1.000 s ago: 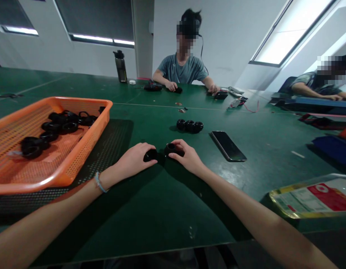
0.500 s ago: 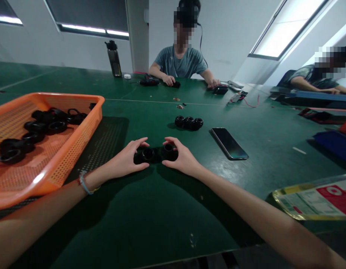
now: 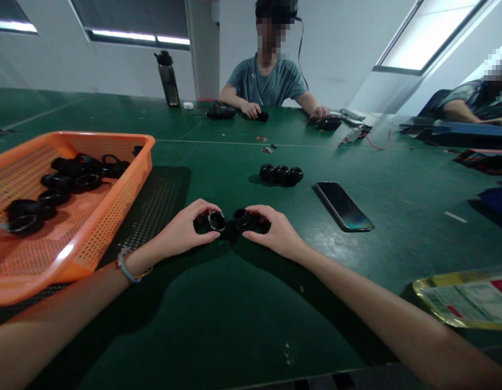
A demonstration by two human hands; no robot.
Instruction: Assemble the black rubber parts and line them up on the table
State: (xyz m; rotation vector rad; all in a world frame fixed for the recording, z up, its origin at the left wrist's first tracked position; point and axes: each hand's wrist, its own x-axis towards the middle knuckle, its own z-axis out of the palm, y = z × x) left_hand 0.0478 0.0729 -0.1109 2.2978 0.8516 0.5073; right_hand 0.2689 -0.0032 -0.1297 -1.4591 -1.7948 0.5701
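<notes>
fingers (image 3: 208, 206) clamped on black fittings (image 3: 243, 220), 1 in left hand (image 3: 182, 227), 1 in right hand (image 3: 282, 233)

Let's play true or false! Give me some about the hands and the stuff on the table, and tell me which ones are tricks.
1. The left hand has its fingers around a black part. True.

2. The right hand is holding the phone. False: it has a second black part, and the phone lies on the green table.

3. Three black pieces sit in a row beyond the hands. True.

4. The orange basket is empty. False: several black items lie in it.

5. The blue bracelet is on the right wrist. False: it is on the left wrist.
</notes>
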